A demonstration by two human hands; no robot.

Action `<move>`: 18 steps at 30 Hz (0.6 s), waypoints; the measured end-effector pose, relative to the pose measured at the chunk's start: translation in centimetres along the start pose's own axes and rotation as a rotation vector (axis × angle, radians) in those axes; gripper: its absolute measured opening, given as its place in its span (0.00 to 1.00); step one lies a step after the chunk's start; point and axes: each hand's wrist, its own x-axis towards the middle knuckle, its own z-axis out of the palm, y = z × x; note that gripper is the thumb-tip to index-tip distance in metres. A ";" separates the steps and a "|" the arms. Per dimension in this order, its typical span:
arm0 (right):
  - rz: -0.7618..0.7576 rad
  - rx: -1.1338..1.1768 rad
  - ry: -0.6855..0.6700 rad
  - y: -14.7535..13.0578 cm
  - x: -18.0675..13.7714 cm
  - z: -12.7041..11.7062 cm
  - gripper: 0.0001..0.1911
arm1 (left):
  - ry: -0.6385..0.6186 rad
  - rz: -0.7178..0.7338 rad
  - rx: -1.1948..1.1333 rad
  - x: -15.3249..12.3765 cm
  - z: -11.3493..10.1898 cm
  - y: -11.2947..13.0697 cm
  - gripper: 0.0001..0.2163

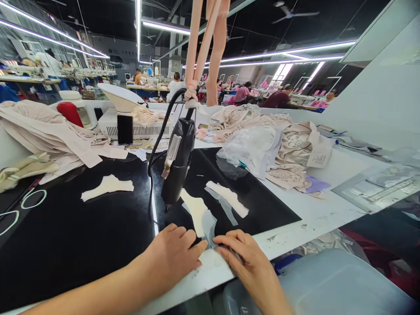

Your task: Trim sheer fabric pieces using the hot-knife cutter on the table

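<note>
A cream fabric piece [197, 210] lies on a grey sheet [209, 225] near the front edge of the black mat [108, 236]. My left hand [179, 251] rests beside its lower end with the fingers curled, the index fingertip at the grey sheet's edge; whether it grips anything is hidden. From the other side, my right hand [247, 258] pinches the sheet's lower corner between thumb and fingers. Above hangs a black corded handheld tool [179, 162], tied to peach fabric straps [197, 52]. A second cream strip [228, 199] lies to the right over another grey piece.
Another cream piece [107, 187] lies at left on the mat. Beige fabric piles [42, 127] and a phone [125, 129] stand behind. At right are a clear plastic bag [251, 144] and beige lace pieces [295, 142]. A grey chair [344, 284] sits below the table edge.
</note>
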 end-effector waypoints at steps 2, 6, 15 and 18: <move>0.020 0.028 0.004 -0.2 0.1 0.0 0.13 | -0.020 -0.031 -0.025 0.1 -0.1 0.0 0.18; 0.098 0.121 0.039 -0.3 0.6 -0.2 0.13 | -0.017 -0.050 -0.020 0.1 0.1 0.0 0.19; 0.292 0.548 0.271 -1.3 3.5 -1.2 0.19 | 0.075 -0.079 -0.052 0.3 1.5 0.0 0.19; 0.280 0.714 0.385 -1.7 4.6 -1.5 0.21 | 0.112 -0.077 -0.066 0.2 1.6 -0.1 0.19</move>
